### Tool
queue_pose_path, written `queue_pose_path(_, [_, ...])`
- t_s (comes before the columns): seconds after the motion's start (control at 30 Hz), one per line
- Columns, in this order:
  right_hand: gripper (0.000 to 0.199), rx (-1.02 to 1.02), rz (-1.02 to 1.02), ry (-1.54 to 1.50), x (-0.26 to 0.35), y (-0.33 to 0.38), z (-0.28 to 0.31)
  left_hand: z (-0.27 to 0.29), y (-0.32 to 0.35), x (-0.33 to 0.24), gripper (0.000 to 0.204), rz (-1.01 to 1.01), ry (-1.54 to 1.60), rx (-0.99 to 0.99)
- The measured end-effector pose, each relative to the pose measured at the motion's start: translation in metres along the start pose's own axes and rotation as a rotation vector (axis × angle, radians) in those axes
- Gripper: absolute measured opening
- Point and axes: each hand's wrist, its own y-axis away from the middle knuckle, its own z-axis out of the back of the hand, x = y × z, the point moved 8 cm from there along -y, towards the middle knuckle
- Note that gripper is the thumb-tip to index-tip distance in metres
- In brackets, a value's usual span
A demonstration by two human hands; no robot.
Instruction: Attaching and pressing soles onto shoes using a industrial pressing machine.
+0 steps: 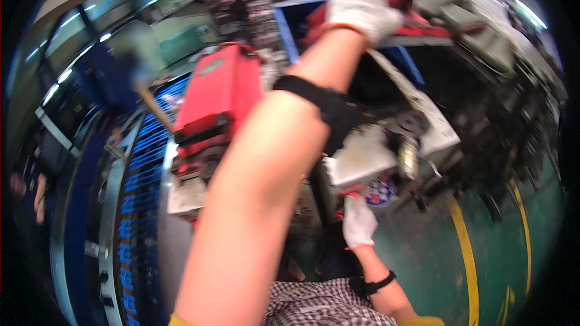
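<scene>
My left hand (362,6), in a white knitted glove, stretches far out over a blue bin (284,30) that holds red parts (423,24). Motion blur smears its fingers, so its grip cannot be read. Low beside the bench edge, my right hand (360,222), also gloved, is closed with a small red piece (349,196) showing at its fingers. What it grips is mostly hidden. A red boxy case with black ends (220,87) stands to the left of my left forearm.
Right of my forearm, a worn pale bench (356,160) carries a dark round fitting with a metal cylinder (408,157). Dark parts (495,121) pile up at right, below green-grey bags (477,30). A blue roller conveyor (136,193) runs at left, where another person (130,60) stands.
</scene>
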Motion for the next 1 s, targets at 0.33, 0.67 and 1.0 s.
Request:
queue_pose_path(0.33, [0.025, -0.452, 0.214, -0.652, -0.007, -0.014, 0.153, -0.056, 0.033, 0.003, 0.039, -0.076, 0.026, 0.068])
queue_pose_path(0.67, [0.029, -0.533, 0.616, -0.088, 0.09, -0.04, 0.164, -0.115, 0.121, -0.025, 0.016, -0.201, 0.133, 0.085])
queue_pose_path(1.0, [0.029, -0.739, 0.508, -0.078, 0.007, -0.168, 0.24, -0.1, 0.13, -0.028, 0.01, -0.174, 0.215, -0.142])
